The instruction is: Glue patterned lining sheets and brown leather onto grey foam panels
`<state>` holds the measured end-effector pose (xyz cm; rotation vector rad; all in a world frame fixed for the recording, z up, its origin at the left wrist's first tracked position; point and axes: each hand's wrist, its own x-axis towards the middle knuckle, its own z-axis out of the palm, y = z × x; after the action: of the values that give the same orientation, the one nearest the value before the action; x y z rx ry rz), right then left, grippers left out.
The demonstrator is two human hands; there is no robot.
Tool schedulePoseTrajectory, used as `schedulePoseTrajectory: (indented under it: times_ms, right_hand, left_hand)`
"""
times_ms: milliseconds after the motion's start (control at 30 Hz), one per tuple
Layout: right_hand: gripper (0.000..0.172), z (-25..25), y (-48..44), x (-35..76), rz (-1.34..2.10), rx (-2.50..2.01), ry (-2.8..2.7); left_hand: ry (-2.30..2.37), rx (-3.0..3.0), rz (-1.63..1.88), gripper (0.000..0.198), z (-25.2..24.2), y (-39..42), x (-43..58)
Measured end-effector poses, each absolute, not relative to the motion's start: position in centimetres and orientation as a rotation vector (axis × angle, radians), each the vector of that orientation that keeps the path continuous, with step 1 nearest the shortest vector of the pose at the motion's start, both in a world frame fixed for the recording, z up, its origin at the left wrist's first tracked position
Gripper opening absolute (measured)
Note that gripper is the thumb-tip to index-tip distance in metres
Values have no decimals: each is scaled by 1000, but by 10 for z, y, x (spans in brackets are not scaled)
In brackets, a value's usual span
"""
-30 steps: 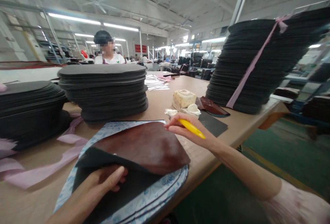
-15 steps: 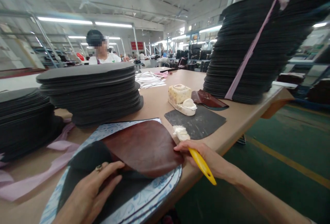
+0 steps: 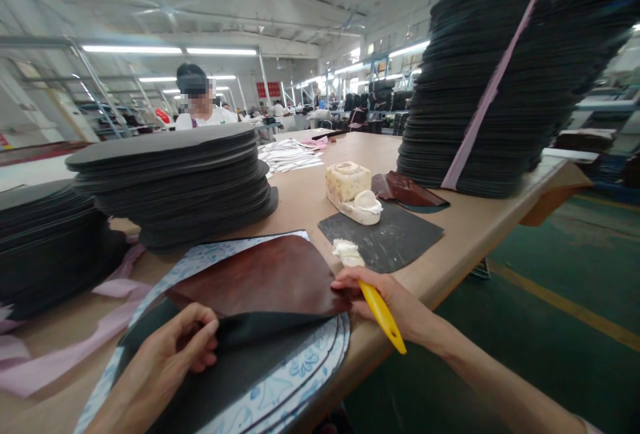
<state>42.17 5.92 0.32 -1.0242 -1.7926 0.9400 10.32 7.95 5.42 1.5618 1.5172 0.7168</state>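
Observation:
A brown leather piece [image 3: 255, 277] lies over a black sheet [image 3: 240, 361], on top of blue-and-white patterned sheets [image 3: 310, 361]. My left hand [image 3: 175, 347] is closed, its thumb and fingertips pinching the near edge of the black sheet, which folds up along the leather. In my right hand [image 3: 380, 294] is a brush with a yellow handle [image 3: 383, 317] and white-coated bristles [image 3: 347, 252]. The fingertips of this hand also touch the right end of the leather, with the bristles pointing away from me.
A cut-open pale container [image 3: 349, 184] holding white paste stands on a dark mat [image 3: 395, 241], beside another brown piece [image 3: 407, 191]. Black stacks [image 3: 175, 181] rise at left; a tall tied stack [image 3: 480, 87] leans at right. Pink ribbon [image 3: 85, 334] lies left. A person [image 3: 200, 104] is beyond.
My left hand has shifted left and closed on the black sheet's edge. That edge now lies higher along the leather's near side. My right hand has barely moved, still with the brush.

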Motion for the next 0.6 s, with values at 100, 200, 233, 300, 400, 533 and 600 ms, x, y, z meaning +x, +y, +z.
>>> schedulePoseTrajectory:
  times_ms: [100,200,233,300,400,533,600]
  right_hand:
    - [38,7,62,418,809,-1006,-1854]
    - [38,14,65,409,729,-1045,-1827]
    - [36,16,67,406,709,-1055,-1801]
    - [30,19,70,397,668,-1033,-1750]
    - [24,24,75,383,671,-937,-1664]
    - [25,34,79,362,799,-929,-1549]
    - [26,41,82,353,869,-955,-1509]
  left_hand:
    - [1484,1479,760,42,51,81,90]
    - [1445,1371,752,42,50,82,73]
    - [1447,1357,757,43,50,82,68]
    - [1468,1346,779,43,53,82,61]
    - [1527,1267,789,46,61,83,55]
    - [1560,1319,702,43,72,81,51]
    - [1631,1526,766,36,79,76,49]
